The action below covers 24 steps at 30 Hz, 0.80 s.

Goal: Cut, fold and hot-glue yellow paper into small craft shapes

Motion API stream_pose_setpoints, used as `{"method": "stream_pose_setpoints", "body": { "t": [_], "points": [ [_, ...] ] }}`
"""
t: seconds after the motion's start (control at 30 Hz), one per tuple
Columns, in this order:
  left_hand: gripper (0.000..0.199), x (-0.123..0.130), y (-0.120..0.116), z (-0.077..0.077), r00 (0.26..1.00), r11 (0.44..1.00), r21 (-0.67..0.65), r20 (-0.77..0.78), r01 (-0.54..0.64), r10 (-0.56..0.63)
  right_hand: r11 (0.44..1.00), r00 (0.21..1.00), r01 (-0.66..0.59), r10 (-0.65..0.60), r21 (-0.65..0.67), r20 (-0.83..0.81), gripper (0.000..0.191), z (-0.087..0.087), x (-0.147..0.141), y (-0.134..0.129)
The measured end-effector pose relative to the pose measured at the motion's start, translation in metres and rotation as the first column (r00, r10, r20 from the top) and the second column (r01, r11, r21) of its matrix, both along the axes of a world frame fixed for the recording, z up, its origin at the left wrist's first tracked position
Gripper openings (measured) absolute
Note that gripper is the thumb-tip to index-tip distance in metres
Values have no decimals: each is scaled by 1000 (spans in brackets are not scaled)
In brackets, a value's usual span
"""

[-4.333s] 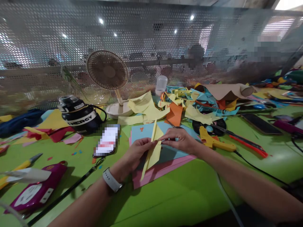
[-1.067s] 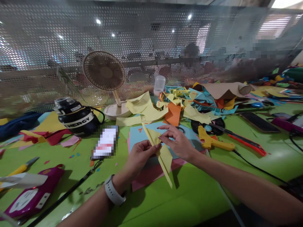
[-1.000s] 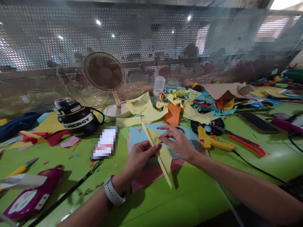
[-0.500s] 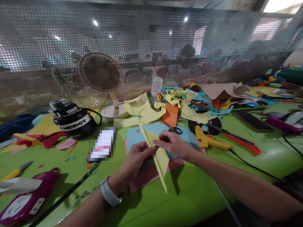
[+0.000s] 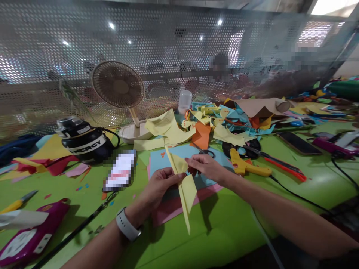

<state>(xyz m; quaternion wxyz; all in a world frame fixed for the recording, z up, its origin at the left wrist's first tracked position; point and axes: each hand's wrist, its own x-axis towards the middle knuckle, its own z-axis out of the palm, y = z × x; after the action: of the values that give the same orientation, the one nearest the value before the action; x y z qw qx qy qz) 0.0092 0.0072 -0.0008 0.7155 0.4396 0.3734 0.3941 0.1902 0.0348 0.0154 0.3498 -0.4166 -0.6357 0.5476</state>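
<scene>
A pale yellow folded paper [image 5: 188,190] slants over the sheets, with a narrow folded strip along its left side. My left hand [image 5: 160,185] grips that strip near its middle, thumb on top. At the upper part's right edge, the closed fingertips of my right hand [image 5: 206,169] pinch the paper; the exact contact is partly hidden. Below lie a blue sheet [image 5: 159,158] and pink sheets [image 5: 165,216]. Black-handled scissors [image 5: 208,152] rest on the blue sheet just beyond my right hand.
To the right are a yellow glue gun [image 5: 249,168] with a cord and a red cutter knife [image 5: 286,169]. A phone [image 5: 120,170], black flask [image 5: 86,144] and small fan [image 5: 119,87] stand or lie left. Paper scraps [image 5: 202,134] pile up behind.
My right fingertips have moved up the paper, away from my left thumb. The paper's lower end has swung slightly left. My left hand keeps its grip.
</scene>
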Motion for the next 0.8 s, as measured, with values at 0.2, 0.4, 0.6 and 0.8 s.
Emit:
{"method": "stream_pose_setpoints", "body": {
  "t": [0.2, 0.4, 0.6, 0.8],
  "points": [
    [23, 1, -1, 3, 1000, 1000, -9, 2, 12, -12, 994, 996, -78, 75, 72, 46, 36, -4, -1, -4],
    [23, 1, -1, 0, 1000, 998, -69, -3, 6, -6, 975, 992, -69, 44, 213, 119, 39, -3, -7, -10],
    [25, 0, 0, 0, 1000, 999, -35, -27, -6, 5, 965, 987, -90, 53, 245, 153, 36, -7, -5, -7],
    [25, 0, 1, 1, 996, 999, 29, -83, 14, -12, 983, 985, -145, 132, 113, 111, 43, -10, 0, -3]
  ]
}}
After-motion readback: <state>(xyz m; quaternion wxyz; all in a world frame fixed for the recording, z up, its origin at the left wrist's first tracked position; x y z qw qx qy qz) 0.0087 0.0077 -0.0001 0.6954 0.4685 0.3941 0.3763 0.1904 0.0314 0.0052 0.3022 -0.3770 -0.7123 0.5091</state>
